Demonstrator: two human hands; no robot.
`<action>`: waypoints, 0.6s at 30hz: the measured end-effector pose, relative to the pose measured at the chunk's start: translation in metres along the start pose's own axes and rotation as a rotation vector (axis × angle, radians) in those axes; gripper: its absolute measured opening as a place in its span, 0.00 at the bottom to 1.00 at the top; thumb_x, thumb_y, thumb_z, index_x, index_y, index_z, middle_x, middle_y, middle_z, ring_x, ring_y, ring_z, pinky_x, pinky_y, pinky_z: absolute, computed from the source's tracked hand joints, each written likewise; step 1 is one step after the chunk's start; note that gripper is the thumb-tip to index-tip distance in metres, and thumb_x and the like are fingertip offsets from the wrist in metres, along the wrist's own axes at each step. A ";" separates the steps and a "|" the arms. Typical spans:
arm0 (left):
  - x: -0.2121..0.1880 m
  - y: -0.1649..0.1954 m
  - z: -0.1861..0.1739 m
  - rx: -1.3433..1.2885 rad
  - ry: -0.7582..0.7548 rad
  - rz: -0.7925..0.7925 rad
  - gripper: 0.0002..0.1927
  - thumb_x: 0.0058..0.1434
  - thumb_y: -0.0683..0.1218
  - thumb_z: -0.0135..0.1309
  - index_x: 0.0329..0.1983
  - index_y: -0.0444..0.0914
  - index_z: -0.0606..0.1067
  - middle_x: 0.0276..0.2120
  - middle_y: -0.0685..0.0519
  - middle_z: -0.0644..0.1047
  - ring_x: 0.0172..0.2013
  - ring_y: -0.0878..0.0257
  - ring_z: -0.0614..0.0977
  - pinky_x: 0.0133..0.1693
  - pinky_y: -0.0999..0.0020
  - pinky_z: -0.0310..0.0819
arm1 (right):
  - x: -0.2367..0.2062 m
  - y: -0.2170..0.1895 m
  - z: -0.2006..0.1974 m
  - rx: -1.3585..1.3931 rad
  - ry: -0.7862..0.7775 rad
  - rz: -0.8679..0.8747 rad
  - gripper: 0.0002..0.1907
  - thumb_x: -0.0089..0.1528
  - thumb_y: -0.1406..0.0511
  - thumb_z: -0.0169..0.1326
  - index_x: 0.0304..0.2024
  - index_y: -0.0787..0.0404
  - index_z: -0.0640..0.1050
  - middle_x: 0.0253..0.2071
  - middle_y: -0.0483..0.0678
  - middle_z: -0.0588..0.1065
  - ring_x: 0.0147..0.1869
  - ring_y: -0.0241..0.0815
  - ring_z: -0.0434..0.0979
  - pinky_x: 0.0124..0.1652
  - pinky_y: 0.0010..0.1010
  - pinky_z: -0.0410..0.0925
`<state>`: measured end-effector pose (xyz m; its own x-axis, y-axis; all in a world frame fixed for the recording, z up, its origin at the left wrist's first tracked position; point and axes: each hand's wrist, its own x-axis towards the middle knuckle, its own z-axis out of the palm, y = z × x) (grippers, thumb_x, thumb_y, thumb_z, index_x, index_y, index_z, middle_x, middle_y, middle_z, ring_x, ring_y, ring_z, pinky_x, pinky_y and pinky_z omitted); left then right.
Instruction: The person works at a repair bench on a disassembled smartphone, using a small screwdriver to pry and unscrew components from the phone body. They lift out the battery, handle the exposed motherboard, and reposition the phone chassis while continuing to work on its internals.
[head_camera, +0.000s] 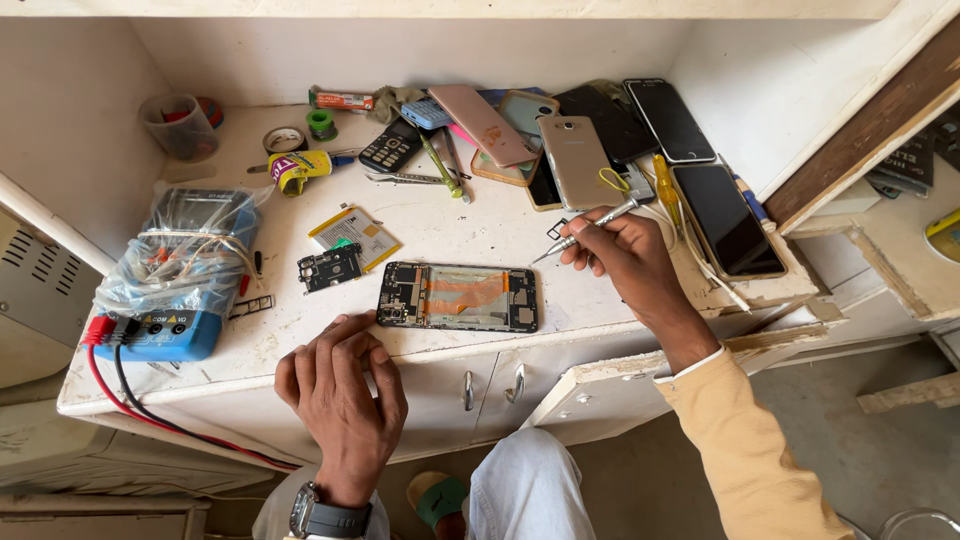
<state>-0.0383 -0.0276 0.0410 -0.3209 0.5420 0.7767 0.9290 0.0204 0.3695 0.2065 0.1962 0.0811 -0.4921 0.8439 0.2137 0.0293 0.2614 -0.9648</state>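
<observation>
An opened phone (458, 297) lies face down on the white worktop (430, 230), its circuit boards and orange flex cable showing. My left hand (342, 392) rests at the worktop's front edge, its fingertips touching the phone's near left corner. My right hand (628, 256) hovers to the right of the phone and grips a slim metal screwdriver (585, 230), whose tip points down-left toward the phone's upper right corner. A removed black inner frame part (329, 268) and a flat battery (354, 236) lie to the left of the phone.
A pile of phones (575, 150) fills the back right. A plastic-wrapped blue meter (170, 280) with red and black leads sits at the left. Tweezers (410, 178), tape rolls (285, 139), a plastic cup (182, 125) and a small keypad phone (390, 148) lie at the back.
</observation>
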 end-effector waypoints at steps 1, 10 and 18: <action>0.000 0.000 0.001 0.001 0.006 0.002 0.03 0.67 0.42 0.50 0.43 0.39 0.73 0.52 0.56 0.78 0.50 0.59 0.75 0.58 0.58 0.55 | 0.000 0.000 0.000 -0.013 0.005 0.007 0.14 0.69 0.61 0.52 0.43 0.67 0.81 0.30 0.48 0.80 0.32 0.29 0.73 0.31 0.20 0.63; -0.002 -0.004 0.001 -0.007 -0.005 0.001 0.04 0.67 0.42 0.51 0.43 0.39 0.73 0.51 0.56 0.78 0.51 0.58 0.76 0.59 0.58 0.55 | 0.000 0.002 0.000 -0.067 -0.008 0.010 0.14 0.68 0.62 0.52 0.44 0.67 0.81 0.31 0.49 0.81 0.34 0.29 0.75 0.32 0.21 0.64; -0.003 -0.004 0.001 -0.008 -0.012 -0.004 0.03 0.66 0.43 0.51 0.42 0.39 0.73 0.51 0.56 0.78 0.51 0.58 0.75 0.59 0.58 0.55 | 0.001 0.002 0.000 -0.055 -0.006 0.003 0.13 0.68 0.63 0.52 0.43 0.67 0.81 0.31 0.49 0.81 0.33 0.30 0.75 0.31 0.20 0.64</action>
<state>-0.0407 -0.0283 0.0371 -0.3224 0.5522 0.7688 0.9262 0.0163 0.3767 0.2064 0.1973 0.0791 -0.4974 0.8418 0.2095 0.0782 0.2840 -0.9556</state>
